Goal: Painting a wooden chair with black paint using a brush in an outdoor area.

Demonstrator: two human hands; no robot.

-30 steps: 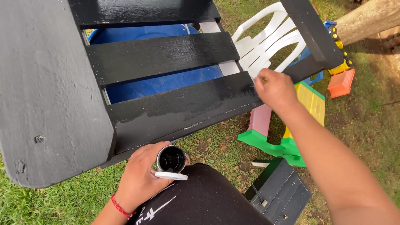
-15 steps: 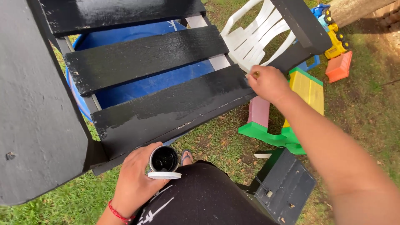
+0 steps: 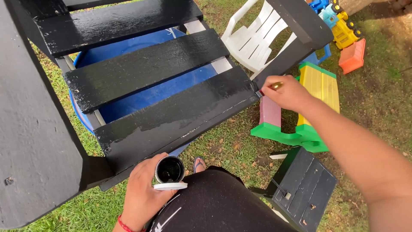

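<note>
I see slatted chair (image 3: 163,99) upper left over barrel (image 3: 141,96); toy bench (image 3: 315,99) right, small stool (image 3: 302,189) lower right, plastic chair (image 3: 257,41) top centre.

You are working in soft, even daylight with no hard sun; shadows under the black slats (image 3: 159,68) and beneath the small black stool (image 3: 300,189) are faint and diffuse. The wet paint throws pale sheen along the top slat and a grey glare patch on the nearest one (it reads almost white at the edge). Focus is sharp across the middle; your right hand (image 3: 285,92) is slightly smeared by motion. The wide lens bends straight lines at the frame edges, and the big dark panel (image 3: 30,141) at left looks flat and underexposed.
</note>
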